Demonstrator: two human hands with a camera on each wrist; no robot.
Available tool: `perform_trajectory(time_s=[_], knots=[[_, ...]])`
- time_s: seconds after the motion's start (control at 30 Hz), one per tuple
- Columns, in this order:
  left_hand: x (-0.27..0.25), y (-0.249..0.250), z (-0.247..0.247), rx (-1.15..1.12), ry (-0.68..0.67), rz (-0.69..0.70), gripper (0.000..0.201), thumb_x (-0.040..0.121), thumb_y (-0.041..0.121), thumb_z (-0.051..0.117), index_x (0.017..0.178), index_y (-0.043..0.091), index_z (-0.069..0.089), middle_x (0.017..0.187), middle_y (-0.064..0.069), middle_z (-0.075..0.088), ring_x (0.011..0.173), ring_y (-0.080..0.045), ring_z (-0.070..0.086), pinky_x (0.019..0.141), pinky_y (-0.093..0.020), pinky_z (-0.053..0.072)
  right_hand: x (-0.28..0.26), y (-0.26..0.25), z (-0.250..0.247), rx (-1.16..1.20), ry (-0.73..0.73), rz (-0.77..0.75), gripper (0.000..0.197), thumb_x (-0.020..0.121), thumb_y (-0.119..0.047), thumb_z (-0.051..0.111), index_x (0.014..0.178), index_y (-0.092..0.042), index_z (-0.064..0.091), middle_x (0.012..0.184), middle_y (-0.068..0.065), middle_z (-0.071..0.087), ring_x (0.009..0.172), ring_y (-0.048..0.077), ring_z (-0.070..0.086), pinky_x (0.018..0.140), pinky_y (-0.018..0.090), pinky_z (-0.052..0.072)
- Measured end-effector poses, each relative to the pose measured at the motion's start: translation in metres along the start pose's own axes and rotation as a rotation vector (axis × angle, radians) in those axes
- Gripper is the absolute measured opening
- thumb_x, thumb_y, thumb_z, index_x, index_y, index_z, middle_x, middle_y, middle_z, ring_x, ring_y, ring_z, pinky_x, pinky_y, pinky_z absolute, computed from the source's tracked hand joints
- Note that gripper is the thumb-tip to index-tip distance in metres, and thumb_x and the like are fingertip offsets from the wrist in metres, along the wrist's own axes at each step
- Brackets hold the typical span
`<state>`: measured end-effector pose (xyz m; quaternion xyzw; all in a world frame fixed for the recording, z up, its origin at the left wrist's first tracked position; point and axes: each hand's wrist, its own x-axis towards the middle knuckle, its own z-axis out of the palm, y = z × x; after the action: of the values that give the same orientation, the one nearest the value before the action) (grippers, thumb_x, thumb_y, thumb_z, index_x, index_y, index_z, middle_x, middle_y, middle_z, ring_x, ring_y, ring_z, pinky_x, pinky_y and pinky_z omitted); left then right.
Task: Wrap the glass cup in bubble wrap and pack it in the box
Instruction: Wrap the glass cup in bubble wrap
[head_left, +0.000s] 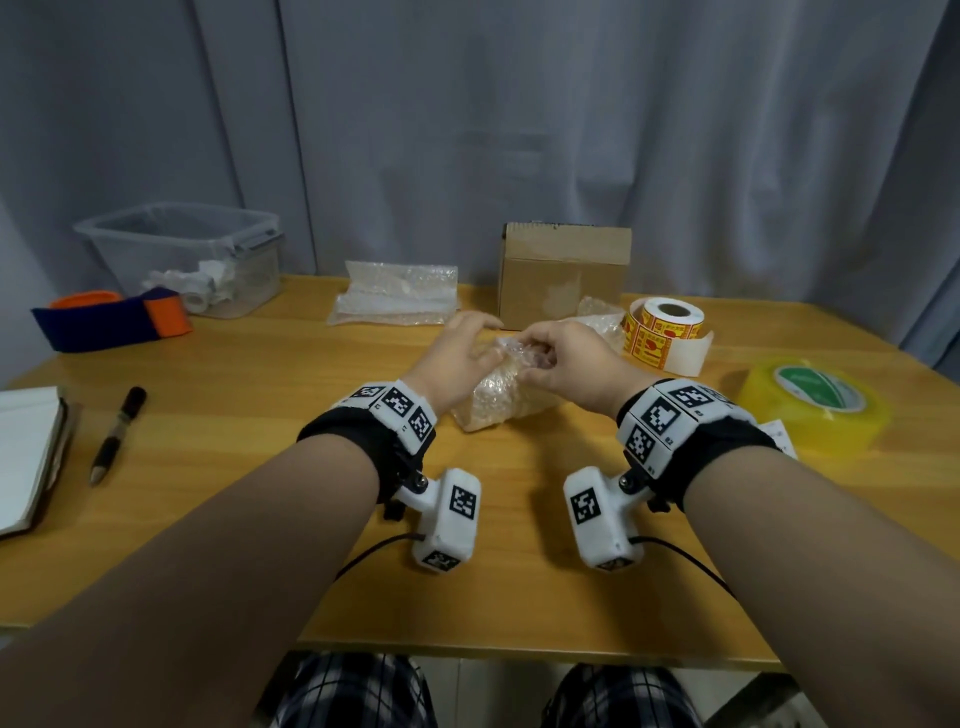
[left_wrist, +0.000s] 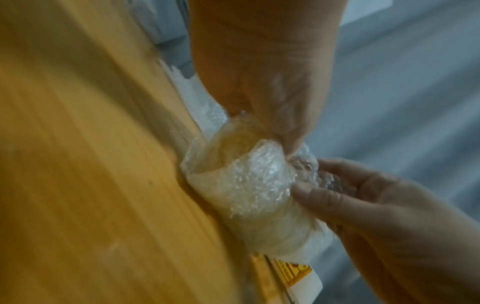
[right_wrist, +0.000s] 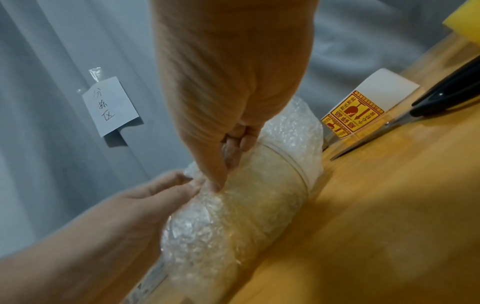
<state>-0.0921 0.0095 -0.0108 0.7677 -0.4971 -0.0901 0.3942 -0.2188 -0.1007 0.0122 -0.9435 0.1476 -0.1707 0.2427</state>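
The glass cup (right_wrist: 275, 185) lies on its side mid-table, rolled in bubble wrap (head_left: 493, 402); its rim shows through the plastic in the right wrist view. My left hand (head_left: 485, 345) holds the upper left of the bundle, and its fingertips (left_wrist: 292, 149) pinch the loose wrap at the far end. From the right, my right hand (head_left: 524, 351) pinches the same bunched end, its curled fingers (right_wrist: 231, 156) sunk in the plastic. The brown cardboard box (head_left: 563, 275) stands just behind the hands, flaps up.
Spare bubble wrap sheets (head_left: 395, 299) lie behind on the left. A sticker roll (head_left: 665, 327) and clear tape (head_left: 810, 405) sit on the right, with scissors (right_wrist: 441, 98) beside the stickers. On the left are a plastic bin (head_left: 182, 254), a pen (head_left: 119, 431) and a notebook (head_left: 26, 457).
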Motion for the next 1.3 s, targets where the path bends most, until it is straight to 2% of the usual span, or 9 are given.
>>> perform_trajectory(time_s=[0.2, 0.33, 0.47, 0.53, 0.77, 0.9, 1.0, 1.17, 1.3], knots=[[0.003, 0.007, -0.007, 0.214, -0.104, 0.154, 0.048, 0.087, 0.028, 0.060, 0.131, 0.013, 0.049, 0.124, -0.004, 0.058, 0.109, -0.019, 0.056, 0.093, -0.036, 0.047, 0.005, 0.003, 0.006, 0.089, 0.063, -0.022, 0.028, 0.082, -0.005, 0.067, 0.097, -0.015, 0.045, 0.076, -0.005, 0.048, 0.064, 0.007, 0.044, 0.059, 0.014, 0.038], [0.003, 0.003, -0.010, 0.347, -0.163, 0.256, 0.059, 0.082, 0.036, 0.068, 0.132, 0.013, 0.048, 0.127, -0.004, 0.054, 0.113, -0.019, 0.052, 0.093, -0.028, 0.042, 0.006, 0.001, 0.001, 0.081, -0.005, -0.031, 0.039, 0.081, -0.008, 0.070, 0.107, -0.015, 0.043, 0.081, -0.004, 0.046, 0.069, 0.008, 0.043, 0.066, 0.022, 0.038], [0.005, -0.003, -0.008, 0.238, -0.122, 0.256, 0.060, 0.079, 0.038, 0.071, 0.133, 0.020, 0.051, 0.131, 0.001, 0.055, 0.114, -0.013, 0.053, 0.098, -0.029, 0.043, 0.005, 0.008, -0.020, -0.348, -0.020, 0.006, 0.073, 0.074, -0.032, 0.070, 0.138, -0.031, 0.036, 0.138, 0.000, 0.031, 0.129, 0.018, 0.026, 0.110, 0.038, 0.017], [0.004, -0.006, -0.009, 0.190, -0.100, 0.230, 0.059, 0.078, 0.038, 0.072, 0.131, 0.023, 0.053, 0.129, 0.004, 0.057, 0.111, -0.010, 0.054, 0.098, -0.032, 0.045, 0.007, 0.014, -0.028, -0.462, -0.079, 0.004, 0.082, 0.076, -0.038, 0.070, 0.146, -0.034, 0.027, 0.157, -0.003, 0.016, 0.145, 0.019, 0.008, 0.117, 0.048, -0.005], [0.005, -0.013, -0.006, 0.127, -0.118, 0.148, 0.056, 0.085, 0.040, 0.062, 0.135, 0.024, 0.044, 0.133, 0.003, 0.053, 0.119, -0.012, 0.051, 0.101, -0.035, 0.044, 0.003, 0.019, -0.017, -0.573, 0.009, 0.005, 0.039, 0.093, -0.029, 0.056, 0.132, -0.031, 0.051, 0.122, 0.000, 0.064, 0.119, 0.021, 0.052, 0.110, 0.038, 0.020], [0.008, -0.013, -0.011, 0.131, -0.180, 0.177, 0.059, 0.090, 0.034, 0.058, 0.143, 0.028, 0.033, 0.147, 0.002, 0.036, 0.128, -0.009, 0.040, 0.103, -0.023, 0.034, 0.014, 0.023, -0.009, -0.581, 0.057, -0.007, 0.033, 0.091, -0.030, 0.057, 0.124, -0.029, 0.061, 0.142, 0.001, 0.049, 0.134, 0.024, 0.036, 0.111, 0.041, 0.022], [0.015, -0.008, -0.014, 0.149, -0.169, 0.240, 0.047, 0.087, 0.025, 0.063, 0.133, 0.026, 0.051, 0.146, 0.002, 0.040, 0.129, -0.007, 0.040, 0.111, -0.027, 0.031, 0.018, 0.028, -0.006, -0.461, 0.046, -0.026, 0.037, 0.090, -0.026, 0.061, 0.127, -0.024, 0.059, 0.153, -0.001, 0.033, 0.144, 0.019, 0.021, 0.117, 0.048, 0.018], [0.018, -0.006, -0.011, 0.325, -0.106, 0.306, 0.036, 0.086, 0.018, 0.065, 0.122, 0.018, 0.061, 0.139, 0.004, 0.050, 0.131, -0.011, 0.043, 0.115, -0.031, 0.027, 0.014, 0.024, -0.009, -0.357, 0.085, -0.018, 0.043, 0.087, -0.027, 0.065, 0.128, -0.016, 0.056, 0.129, 0.002, 0.056, 0.121, 0.023, 0.050, 0.106, 0.036, 0.035], [0.017, -0.013, -0.011, 0.167, -0.096, 0.272, 0.033, 0.084, 0.022, 0.067, 0.116, 0.016, 0.065, 0.135, 0.007, 0.052, 0.120, -0.010, 0.055, 0.111, -0.036, 0.035, 0.016, 0.024, -0.011, -0.427, 0.004, -0.032, 0.051, 0.090, -0.032, 0.061, 0.138, -0.029, 0.046, 0.138, -0.002, 0.044, 0.130, 0.021, 0.035, 0.114, 0.043, 0.017]])
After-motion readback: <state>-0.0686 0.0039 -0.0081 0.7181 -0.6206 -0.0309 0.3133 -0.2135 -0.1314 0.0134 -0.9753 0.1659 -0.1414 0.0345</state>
